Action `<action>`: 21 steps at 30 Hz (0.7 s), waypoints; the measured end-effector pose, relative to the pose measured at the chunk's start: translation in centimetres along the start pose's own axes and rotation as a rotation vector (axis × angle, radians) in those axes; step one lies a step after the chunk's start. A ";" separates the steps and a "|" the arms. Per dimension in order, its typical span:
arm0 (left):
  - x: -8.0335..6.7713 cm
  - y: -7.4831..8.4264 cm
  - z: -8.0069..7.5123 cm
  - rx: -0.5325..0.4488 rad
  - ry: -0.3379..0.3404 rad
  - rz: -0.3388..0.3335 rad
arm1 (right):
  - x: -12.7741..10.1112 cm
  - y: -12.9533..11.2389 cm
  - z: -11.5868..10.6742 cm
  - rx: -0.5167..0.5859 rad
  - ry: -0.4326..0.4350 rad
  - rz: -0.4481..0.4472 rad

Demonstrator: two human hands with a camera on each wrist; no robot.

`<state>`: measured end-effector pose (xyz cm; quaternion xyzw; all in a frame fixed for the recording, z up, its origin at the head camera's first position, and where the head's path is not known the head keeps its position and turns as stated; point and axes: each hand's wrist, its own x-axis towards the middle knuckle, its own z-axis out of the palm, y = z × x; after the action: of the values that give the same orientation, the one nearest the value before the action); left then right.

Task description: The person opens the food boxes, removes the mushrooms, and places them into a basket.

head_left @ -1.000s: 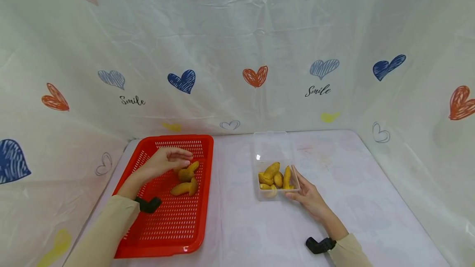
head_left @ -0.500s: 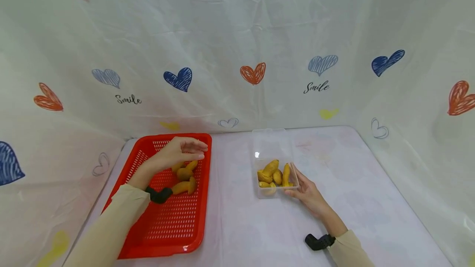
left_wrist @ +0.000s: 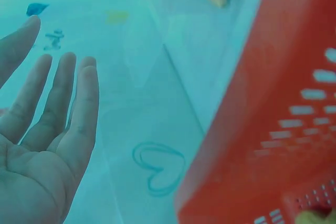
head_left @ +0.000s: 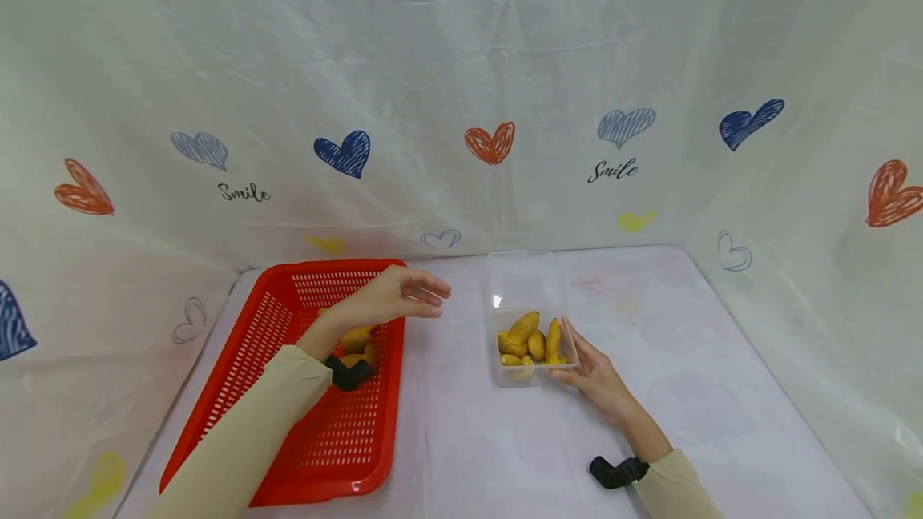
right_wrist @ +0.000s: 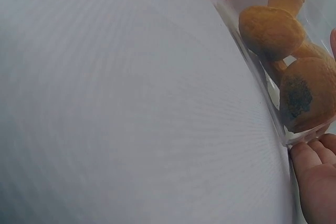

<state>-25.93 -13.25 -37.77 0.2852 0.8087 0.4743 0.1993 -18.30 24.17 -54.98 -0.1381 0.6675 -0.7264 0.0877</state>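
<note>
Left hand [head_left: 392,300], fingers straight and empty, hovers over the right rim of the red basket [head_left: 288,431], which holds yellow-brown potatoes [head_left: 355,339]. Right hand [head_left: 594,379] rests on the desk [head_left: 721,391], fingers touching the near right corner of the clear plastic box [head_left: 530,287] containing several potatoes.

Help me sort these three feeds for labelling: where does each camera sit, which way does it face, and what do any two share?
Head: worn on the head, looking forward and down at the table, red basket and clear box; both sleeved arms, left hand and right hand show.
Left wrist: looks past the open left hand toward the basket.
Right wrist: low over the table, facing the box of yellow-brown pieces; fingertips touch its corner.
Shared: both wrist views catch the basket and pieces.
</note>
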 end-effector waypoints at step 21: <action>7.4 -0.1 7.4 0.013 0.078 0.064 | 0.0 0.0 0.1 0.013 -0.004 -0.006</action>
<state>-27.17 -3.67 -41.73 0.2935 0.8094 0.4859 0.1503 -18.30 24.09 -55.00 -0.1412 0.6623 -0.7306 0.0877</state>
